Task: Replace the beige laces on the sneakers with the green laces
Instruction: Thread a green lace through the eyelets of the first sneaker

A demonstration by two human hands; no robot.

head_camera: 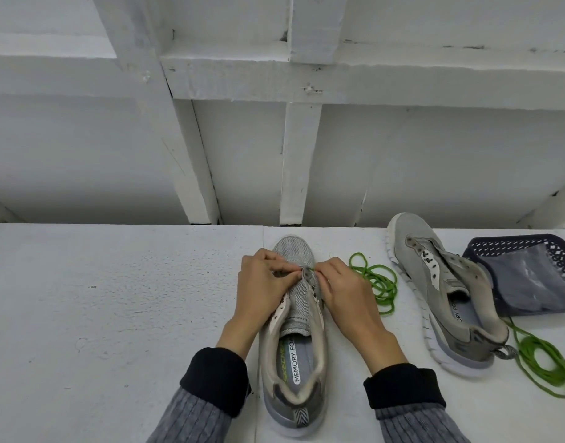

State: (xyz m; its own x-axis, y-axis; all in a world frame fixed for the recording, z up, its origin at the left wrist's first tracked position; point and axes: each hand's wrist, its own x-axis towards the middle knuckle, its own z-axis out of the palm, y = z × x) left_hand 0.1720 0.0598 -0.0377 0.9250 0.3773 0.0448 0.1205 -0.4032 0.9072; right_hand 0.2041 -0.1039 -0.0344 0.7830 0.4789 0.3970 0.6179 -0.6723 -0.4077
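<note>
Green lace (378, 284) pinched by both hands' fingers (322, 274) at sneaker (295, 318); basket (527, 273) right.

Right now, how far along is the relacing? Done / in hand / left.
Done: no beige lace shows on either shoe; the far sneaker lies on its side, eyelets bare. In hand: the left hand and right hand pinch at the toe-end eyelets of the near sneaker, starting one green lace. Left: the remaining eyelets there, then the far sneaker with the second green lace.
</note>
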